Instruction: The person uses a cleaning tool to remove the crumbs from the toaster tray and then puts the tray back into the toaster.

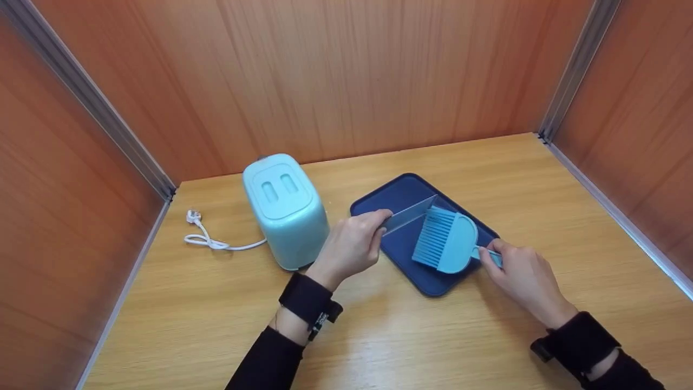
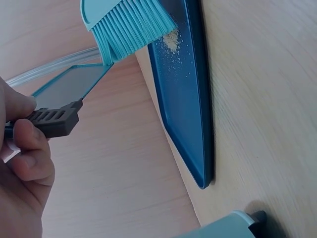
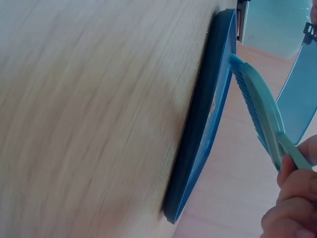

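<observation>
My left hand pinches the dark slotted handle of a thin, flat crumb tray, tilted on its edge above a dark blue serving tray. In my right hand is the handle of a light blue brush. Its bristles point left, beside the far end of the crumb tray; whether they touch it I cannot tell. Pale crumbs lie scattered on the blue serving tray in the left wrist view. The right wrist view has the brush side-on above that tray.
A light blue toaster with a lid stands left of the serving tray, near my left forearm. Its white cord and plug lie on the wooden table to the left. Wood-grain panels enclose the back and sides.
</observation>
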Tool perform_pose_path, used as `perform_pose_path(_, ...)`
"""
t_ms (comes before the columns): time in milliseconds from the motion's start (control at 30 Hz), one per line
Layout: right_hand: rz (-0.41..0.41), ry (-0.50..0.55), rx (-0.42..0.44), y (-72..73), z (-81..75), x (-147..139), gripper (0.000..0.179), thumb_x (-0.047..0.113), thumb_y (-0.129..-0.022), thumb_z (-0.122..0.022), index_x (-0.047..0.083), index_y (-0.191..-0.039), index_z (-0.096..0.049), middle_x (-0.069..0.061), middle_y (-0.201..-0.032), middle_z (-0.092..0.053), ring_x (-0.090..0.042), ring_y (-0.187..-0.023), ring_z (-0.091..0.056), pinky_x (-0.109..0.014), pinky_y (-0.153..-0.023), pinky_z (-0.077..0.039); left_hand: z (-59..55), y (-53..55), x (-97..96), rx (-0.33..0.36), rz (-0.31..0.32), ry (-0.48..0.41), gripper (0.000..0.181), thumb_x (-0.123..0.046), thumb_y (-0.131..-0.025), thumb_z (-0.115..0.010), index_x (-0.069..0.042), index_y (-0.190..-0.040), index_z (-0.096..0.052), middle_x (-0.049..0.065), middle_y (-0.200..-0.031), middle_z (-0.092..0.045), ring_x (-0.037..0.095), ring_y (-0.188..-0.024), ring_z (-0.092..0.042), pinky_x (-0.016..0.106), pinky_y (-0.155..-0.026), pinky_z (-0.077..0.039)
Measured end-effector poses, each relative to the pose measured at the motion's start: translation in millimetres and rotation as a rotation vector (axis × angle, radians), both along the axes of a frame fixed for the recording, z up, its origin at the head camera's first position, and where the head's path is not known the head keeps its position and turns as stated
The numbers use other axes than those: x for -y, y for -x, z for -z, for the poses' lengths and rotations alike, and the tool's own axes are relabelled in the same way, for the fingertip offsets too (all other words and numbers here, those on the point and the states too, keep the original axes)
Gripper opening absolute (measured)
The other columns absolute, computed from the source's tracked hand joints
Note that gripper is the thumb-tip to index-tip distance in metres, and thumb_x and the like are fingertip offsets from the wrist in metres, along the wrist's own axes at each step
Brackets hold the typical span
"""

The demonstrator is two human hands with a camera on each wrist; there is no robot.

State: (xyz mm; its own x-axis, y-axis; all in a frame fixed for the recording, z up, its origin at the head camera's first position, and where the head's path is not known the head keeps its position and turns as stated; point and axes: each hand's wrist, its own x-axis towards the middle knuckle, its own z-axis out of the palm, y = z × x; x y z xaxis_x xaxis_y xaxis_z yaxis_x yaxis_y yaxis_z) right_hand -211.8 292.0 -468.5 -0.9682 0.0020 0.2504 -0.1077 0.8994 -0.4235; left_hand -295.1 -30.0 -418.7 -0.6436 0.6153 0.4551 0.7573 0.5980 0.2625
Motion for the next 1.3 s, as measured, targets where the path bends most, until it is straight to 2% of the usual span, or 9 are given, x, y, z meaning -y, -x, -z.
perform_pose_path(400,-0.034,-0.013,0.022,-4.1,-2.9,2.0,0.028,0.027,-0.107,-0.063,0.011,-0.084,-0.065,0.007,-0.058,-0.035,-0.011,-0.048,-0.036,-0.022,-0.048,-0.022,4.9,4.5,2.9,-0.015,-0.019,-0.005,0.026,-0.007,-0.106,-0.062,-0.005,-0.13,-0.07,0.007,-0.108,-0.079,0.018,-0.083,-0.074,0.03,-0.08,-0.066)
perform_pose_path(667,-0.052,0.002,-0.022,-5.1,-5.2,7.2,0.026,0.024,-0.105,-0.066,0.013,-0.082,-0.063,0.009,-0.058,-0.033,-0.008,-0.048,-0.033,-0.021,-0.05,-0.021,6.9,5.5,4.2,-0.015,-0.027,-0.006,0.025,-0.008,-0.106,-0.063,-0.006,-0.13,-0.071,0.007,-0.106,-0.079,0.017,-0.079,-0.073,0.029,-0.076,-0.066)
perform_pose_path(833,-0.079,0.011,-0.017,-4.3,-6.1,11.1,0.026,0.026,-0.106,-0.066,0.014,-0.083,-0.063,0.01,-0.059,-0.034,-0.007,-0.049,-0.033,-0.02,-0.05,-0.021,6.4,4.2,3.9,-0.03,-0.024,0.003,0.025,-0.007,-0.105,-0.062,-0.007,-0.129,-0.07,0.007,-0.106,-0.079,0.018,-0.077,-0.071,0.029,-0.073,-0.065)
perform_pose_path(1300,0.004,-0.018,0.034,-0.6,-4.2,4.5,0.028,0.027,-0.108,-0.062,0.005,-0.093,-0.067,0.002,-0.058,-0.043,-0.015,-0.048,-0.043,-0.023,-0.049,-0.028,-0.2,0.9,1.8,0.015,0.01,0.014,0.029,-0.008,-0.106,-0.062,-0.004,-0.134,-0.069,0.008,-0.109,-0.079,0.017,-0.077,-0.072,0.028,-0.076,-0.065)
